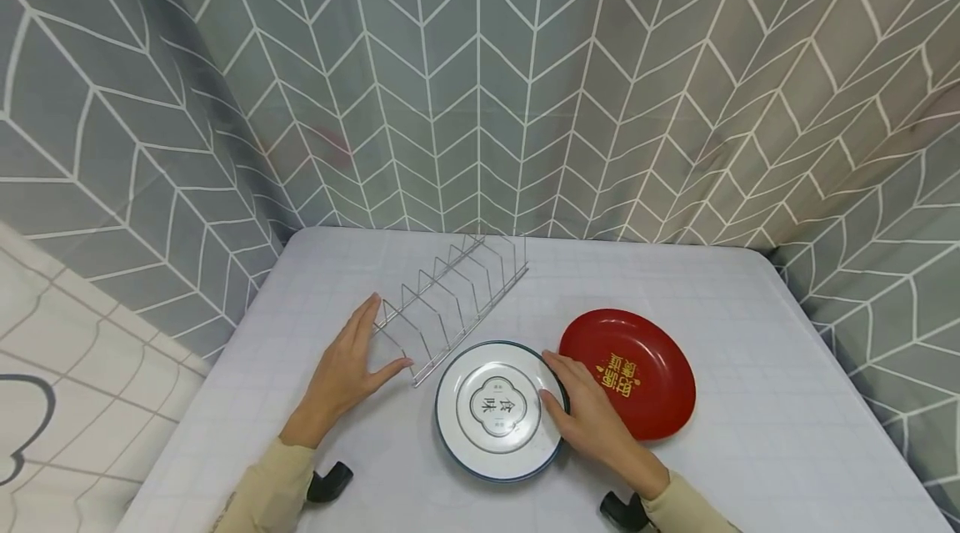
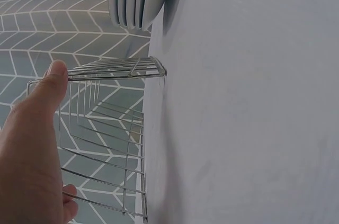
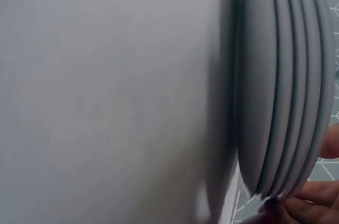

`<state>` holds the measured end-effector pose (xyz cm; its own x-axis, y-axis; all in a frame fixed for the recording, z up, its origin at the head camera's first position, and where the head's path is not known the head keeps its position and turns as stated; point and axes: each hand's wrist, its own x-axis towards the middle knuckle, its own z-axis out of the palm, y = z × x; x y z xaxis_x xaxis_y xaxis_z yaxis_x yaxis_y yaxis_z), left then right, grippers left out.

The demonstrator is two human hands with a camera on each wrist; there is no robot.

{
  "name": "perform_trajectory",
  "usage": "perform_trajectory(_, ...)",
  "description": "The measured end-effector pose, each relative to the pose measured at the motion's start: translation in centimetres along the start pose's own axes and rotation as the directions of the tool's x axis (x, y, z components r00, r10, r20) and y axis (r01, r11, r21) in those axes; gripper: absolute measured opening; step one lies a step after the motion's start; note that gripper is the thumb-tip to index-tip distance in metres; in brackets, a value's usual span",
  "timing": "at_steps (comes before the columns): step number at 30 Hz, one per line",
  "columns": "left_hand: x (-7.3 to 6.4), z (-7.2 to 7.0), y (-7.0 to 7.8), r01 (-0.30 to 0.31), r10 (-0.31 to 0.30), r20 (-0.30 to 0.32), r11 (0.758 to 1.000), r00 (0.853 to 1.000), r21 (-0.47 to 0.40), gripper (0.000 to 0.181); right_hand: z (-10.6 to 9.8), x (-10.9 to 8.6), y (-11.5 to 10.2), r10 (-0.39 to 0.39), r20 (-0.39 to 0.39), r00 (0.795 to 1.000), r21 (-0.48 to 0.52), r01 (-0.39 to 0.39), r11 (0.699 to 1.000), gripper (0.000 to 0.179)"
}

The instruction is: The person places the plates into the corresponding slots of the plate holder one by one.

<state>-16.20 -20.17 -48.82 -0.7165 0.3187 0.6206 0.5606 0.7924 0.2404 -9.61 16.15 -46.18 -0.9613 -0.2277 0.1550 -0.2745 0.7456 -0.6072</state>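
A silver wire dish rack (image 1: 457, 291) stands slantwise on the table. At its near end, my left hand (image 1: 341, 374) holds the frame between thumb (image 2: 53, 78) and fingers, spread across its width. To the right of the rack is a stack of white plates (image 1: 498, 412) with dark blue rims; the top one bears a dark printed emblem. Several plate edges (image 3: 296, 86) show in the right wrist view. My right hand (image 1: 596, 416) grips the stack's right rim, thumb over the top plate and fingers (image 3: 312, 208) along the edges.
A red plate (image 1: 660, 383) with gold characters lies just right of the stack, partly behind the right hand. Patterned grey curtains (image 1: 480, 82) hang around the white-covered table (image 1: 772, 433). Black wrist-worn pieces (image 1: 330, 483) sit beside both sleeves.
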Motion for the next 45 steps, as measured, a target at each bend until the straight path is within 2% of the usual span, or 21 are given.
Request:
perform_trajectory(6, 0.1, 0.0, 0.0, -0.007, 0.007, -0.010, 1.000, 1.000, -0.003, 0.105, -0.8, 0.1, 1.1, -0.013, -0.028, 1.000, -0.040, 0.012, 0.999, 0.061)
perform_trajectory(11, 0.1, -0.2, 0.1, 0.006, -0.006, 0.011, 1.000, 1.000, -0.011, 0.106, -1.5, 0.5, 2.5, -0.029, -0.053, 0.998, -0.085, 0.025, 0.996, 0.061)
perform_trajectory(16, 0.0, -0.4, 0.2, 0.019, -0.018, 0.024, 1.000, 1.000, -0.011, 0.106, -2.1, 0.9, 3.7, -0.048, -0.042, 0.998, -0.100, 0.044, 0.994, 0.060)
perform_trajectory(23, 0.0, -0.4, 0.3, 0.034, -0.034, 0.029, 0.999, 0.999, -0.008, 0.107, -2.9, 1.3, 5.1, -0.115, 0.002, 0.993, -0.130, 0.114, 0.985, 0.062)
perform_trajectory(29, 0.0, -0.2, 0.1, 0.028, -0.028, 0.021, 1.000, 0.999, -0.001, 0.107, -3.6, 1.7, 6.0, -0.099, -0.001, 0.995, -0.132, 0.098, 0.986, 0.060)
perform_trajectory(33, -0.1, -0.2, 0.1, 0.020, -0.020, 0.015, 1.000, 1.000, -0.003, 0.107, -3.3, 1.5, 5.5, -0.085, -0.009, 0.996, -0.116, 0.084, 0.990, 0.060)
perform_trajectory(36, -0.1, -0.3, 0.1, 0.017, -0.017, 0.016, 1.000, 1.000, -0.003, 0.107, -2.4, 1.1, 4.2, -0.085, -0.014, 0.996, -0.069, 0.084, 0.994, 0.059)
perform_trajectory(38, -0.1, -0.3, 0.1, 0.019, -0.019, 0.021, 1.000, 1.000, -0.001, 0.107, -1.9, 0.9, 3.2, -0.068, 0.008, 0.998, 0.003, 0.068, 0.998, 0.057)
perform_trajectory(41, -0.1, -0.3, 0.1, 0.019, -0.019, 0.018, 1.000, 1.000, 0.001, 0.106, -1.1, 1.0, 2.2, -0.031, 0.088, 0.996, 0.157, 0.017, 0.987, 0.053)
perform_trajectory(43, -0.1, -0.2, 0.1, 0.021, -0.021, 0.018, 1.000, 1.000, -0.009, 0.106, -0.7, 1.2, 2.0, -0.002, 0.140, 0.990, 0.217, -0.028, 0.976, 0.054)
perform_trajectory(45, -0.1, -0.1, 0.1, 0.022, -0.022, 0.019, 1.000, 1.000, -0.013, 0.106, -0.5, 1.6, 2.2, -0.008, 0.165, 0.986, 0.247, -0.033, 0.968, 0.056)
